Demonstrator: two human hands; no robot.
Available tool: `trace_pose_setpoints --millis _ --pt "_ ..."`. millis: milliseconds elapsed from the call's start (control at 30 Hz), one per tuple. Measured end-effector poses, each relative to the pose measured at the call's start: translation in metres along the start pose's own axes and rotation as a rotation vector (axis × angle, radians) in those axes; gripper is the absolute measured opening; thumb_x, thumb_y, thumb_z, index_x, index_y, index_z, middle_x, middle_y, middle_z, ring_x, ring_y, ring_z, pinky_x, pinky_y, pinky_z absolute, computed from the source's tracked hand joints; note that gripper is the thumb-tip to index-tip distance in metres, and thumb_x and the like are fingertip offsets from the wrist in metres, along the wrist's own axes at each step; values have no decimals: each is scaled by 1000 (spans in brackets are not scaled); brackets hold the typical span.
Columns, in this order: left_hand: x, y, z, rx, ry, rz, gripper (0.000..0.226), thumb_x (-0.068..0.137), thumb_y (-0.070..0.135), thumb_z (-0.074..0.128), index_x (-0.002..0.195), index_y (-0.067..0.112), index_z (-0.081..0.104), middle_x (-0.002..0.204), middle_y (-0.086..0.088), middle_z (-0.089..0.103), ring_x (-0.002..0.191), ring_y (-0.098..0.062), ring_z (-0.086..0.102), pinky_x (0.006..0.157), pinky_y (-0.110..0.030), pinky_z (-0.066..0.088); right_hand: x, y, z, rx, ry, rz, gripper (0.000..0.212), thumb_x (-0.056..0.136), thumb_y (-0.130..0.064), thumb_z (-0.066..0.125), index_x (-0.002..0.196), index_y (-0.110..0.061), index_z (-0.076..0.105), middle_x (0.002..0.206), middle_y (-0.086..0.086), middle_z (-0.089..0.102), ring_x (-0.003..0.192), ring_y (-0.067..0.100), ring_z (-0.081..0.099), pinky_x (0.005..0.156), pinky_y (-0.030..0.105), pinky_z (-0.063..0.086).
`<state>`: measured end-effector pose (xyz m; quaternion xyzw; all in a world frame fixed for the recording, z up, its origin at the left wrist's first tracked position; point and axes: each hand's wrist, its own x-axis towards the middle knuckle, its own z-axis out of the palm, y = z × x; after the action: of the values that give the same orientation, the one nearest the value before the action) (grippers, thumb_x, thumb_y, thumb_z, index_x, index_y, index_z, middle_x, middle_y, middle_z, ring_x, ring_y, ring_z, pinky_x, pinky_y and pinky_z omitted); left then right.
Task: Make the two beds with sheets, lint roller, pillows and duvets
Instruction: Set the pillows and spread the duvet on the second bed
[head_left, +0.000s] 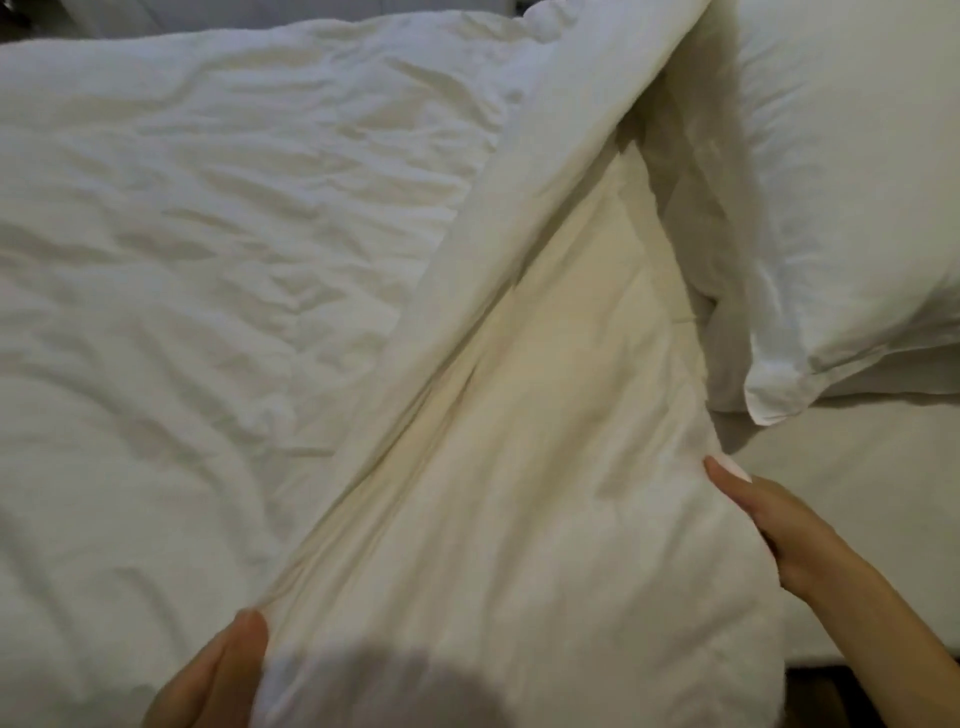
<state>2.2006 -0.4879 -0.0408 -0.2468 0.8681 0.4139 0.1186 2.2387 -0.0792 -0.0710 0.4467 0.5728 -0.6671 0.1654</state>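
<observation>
Left grip, right grip around duvet

Duvet: spread over the bed, filling left and centre.
Turned-back corner: folded over the duvet, running from far centre to the near edge.
Pillow: far right, on the sheet, just beside the fold.
Sheet: right, in front of the pillow.
Left grip: near left, on the fold's crease.
Right grip: near right, holding the corner's right edge, above the sheet.
</observation>
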Motion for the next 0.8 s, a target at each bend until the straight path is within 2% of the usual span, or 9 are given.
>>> trace_pose_setpoints --millis 100,233,300,367,433,500,600,700,800 --pt "23 -26 4 -15 -24 8 38 96 40 47 82 9 64 87 -10 64 103 -35 58 80 -39 38 7 1 16 -98 156 -91 31 93 -25 55 109 0 62 87 10 67 77 21 62 65 29 45" --pt "32 -59 25 -72 -230 -154 39 95 46 45 105 10 60 107 -4 60 103 -23 53 86 -31 38 11 20 38 -71 174 -40 44 91 -43 54 119 -10 59 102 8 65 91 24 60 84 32 43" --pt "13 -87 32 -144 -425 -218 76 65 75 62 112 15 61 110 4 63 106 -18 58 94 -30 43 6 28 41 56 68 -40 54 77 -65 59 116 -27 57 103 -4 67 94 16 63 87 32 42" --pt "-12 -112 33 -113 -678 -282 97 33 79 75 104 14 66 101 6 71 97 -11 67 84 -24 51 5 36 39 99 100 -68 91 52 -81 65 127 -30 53 116 -4 65 106 16 61 90 33 43" --pt "-24 -122 27 -113 -875 -328 70 50 55 86 102 13 68 101 -1 73 96 -12 68 75 -20 53 2 41 40 40 157 -103 78 79 -72 47 140 -24 43 137 2 52 124 22 49 100 32 37" --pt "-21 -131 22 -110 -759 -347 29 78 25 75 100 8 67 104 -9 72 102 -23 66 82 -28 54 2 45 39 24 219 -76 58 95 -55 34 142 -21 41 140 1 47 127 22 44 104 32 34" --pt "0 -143 11 140 -458 -268 30 92 17 60 113 -5 63 114 -23 64 109 -34 59 93 -37 46 1 53 34 93 302 78 37 94 -47 48 115 -19 60 122 0 59 105 22 55 91 34 43" --pt "17 -124 4 374 -672 -138 60 78 50 63 117 4 63 110 -10 66 102 -21 60 77 -24 46 8 60 31 67 415 223 27 84 -31 65 97 -7 64 115 11 64 79 24 56 74 34 44" --pt "36 -78 7 397 -628 12 40 82 47 67 109 17 62 99 4 62 89 -14 59 67 -18 42 17 49 37 21 489 191 34 85 -29 64 107 -3 62 102 8 62 73 21 52 67 30 42"
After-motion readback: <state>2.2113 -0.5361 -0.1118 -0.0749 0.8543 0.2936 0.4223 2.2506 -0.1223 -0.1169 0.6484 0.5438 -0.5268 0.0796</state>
